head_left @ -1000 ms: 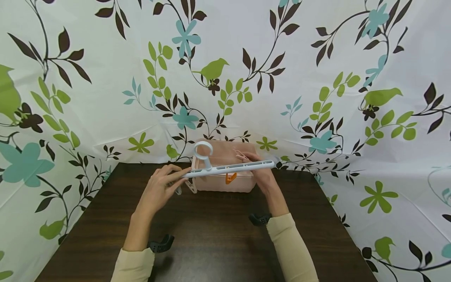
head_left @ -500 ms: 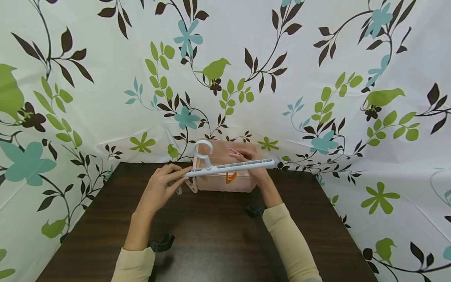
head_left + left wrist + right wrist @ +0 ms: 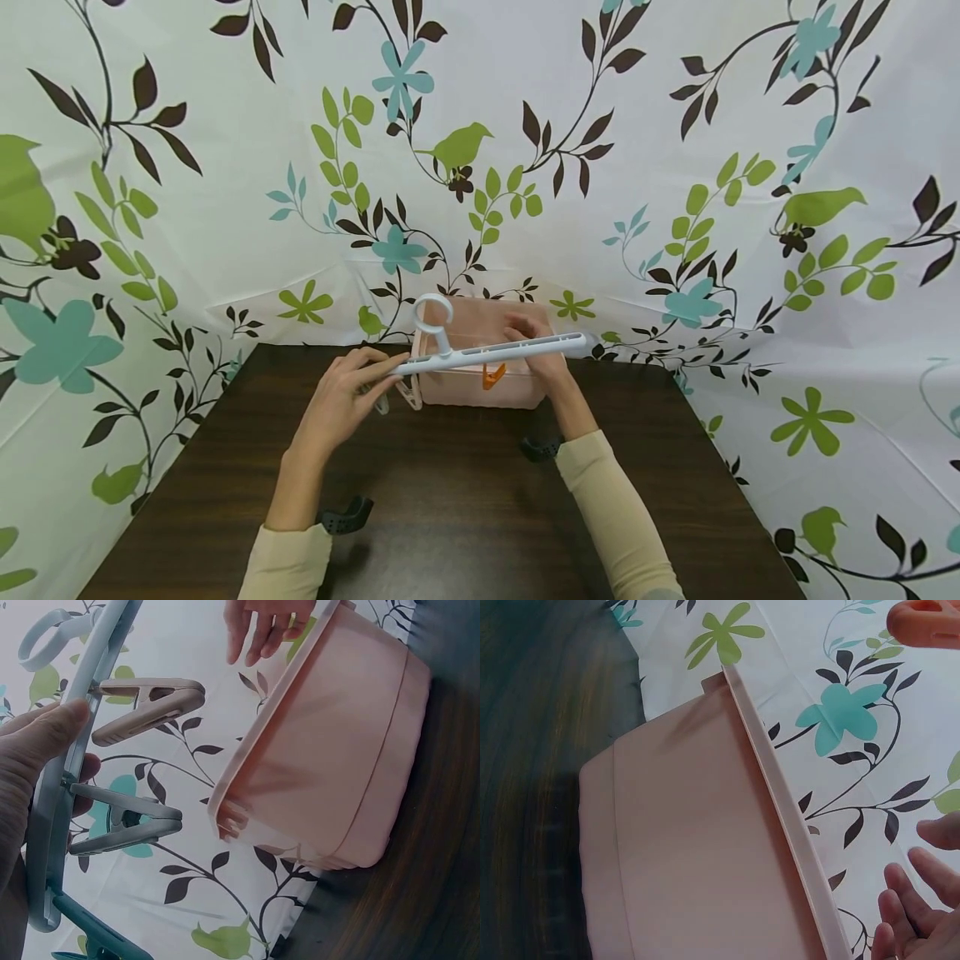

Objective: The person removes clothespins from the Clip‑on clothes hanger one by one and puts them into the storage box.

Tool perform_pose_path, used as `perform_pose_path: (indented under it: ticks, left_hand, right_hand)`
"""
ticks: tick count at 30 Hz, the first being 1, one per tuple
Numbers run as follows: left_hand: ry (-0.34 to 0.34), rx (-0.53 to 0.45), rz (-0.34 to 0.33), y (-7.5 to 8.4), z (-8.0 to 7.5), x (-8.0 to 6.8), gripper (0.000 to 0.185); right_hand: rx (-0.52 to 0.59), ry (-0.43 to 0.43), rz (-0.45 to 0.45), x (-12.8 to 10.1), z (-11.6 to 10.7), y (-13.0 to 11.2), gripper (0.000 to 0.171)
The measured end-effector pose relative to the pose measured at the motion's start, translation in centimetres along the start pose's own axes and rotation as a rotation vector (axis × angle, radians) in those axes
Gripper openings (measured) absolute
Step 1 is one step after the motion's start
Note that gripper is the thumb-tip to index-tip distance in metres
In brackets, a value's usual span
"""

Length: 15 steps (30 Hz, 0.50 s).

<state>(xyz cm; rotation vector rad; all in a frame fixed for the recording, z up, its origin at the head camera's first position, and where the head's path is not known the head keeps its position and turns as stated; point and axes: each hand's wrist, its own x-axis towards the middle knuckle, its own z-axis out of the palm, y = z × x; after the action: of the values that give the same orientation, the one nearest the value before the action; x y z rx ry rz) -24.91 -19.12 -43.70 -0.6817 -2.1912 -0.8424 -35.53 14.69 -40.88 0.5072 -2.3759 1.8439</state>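
Our left hand (image 3: 341, 406) grasps the long white plastic peg hanger (image 3: 487, 354) above the dark wooden table (image 3: 450, 500); our right hand (image 3: 536, 337) hovers, fingers released, over the pink plastic tub (image 3: 480, 392).

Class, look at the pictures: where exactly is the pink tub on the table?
In the head view the pink tub stands at the table's far edge, centred, against the floral curtain, behind the white hanger bar.
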Motion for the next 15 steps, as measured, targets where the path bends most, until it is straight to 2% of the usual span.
perform_pose_path:
  ticks: [3,6,10,15]
  left_hand:
    - [-0.003,-0.003,0.002,0.0,0.0,0.0,0.047]
    - [-0.010,-0.004,-0.004,-0.1,0.0,0.0,0.046]
    - [-0.020,0.000,-0.014,0.0,0.0,0.0,0.046]
    - [-0.027,0.001,-0.031,0.1,0.0,-0.1,0.048]
  right_hand:
    - [0.005,0.027,0.054,-0.3,-0.1,-0.1,0.045]
    - [0.039,0.019,0.066,-0.5,-0.2,-0.5,0.046]
    - [0.073,0.011,0.077,-1.4,-0.1,-2.4,0.045]
    - [0.095,0.042,0.098,-2.4,0.2,-4.3,0.040]
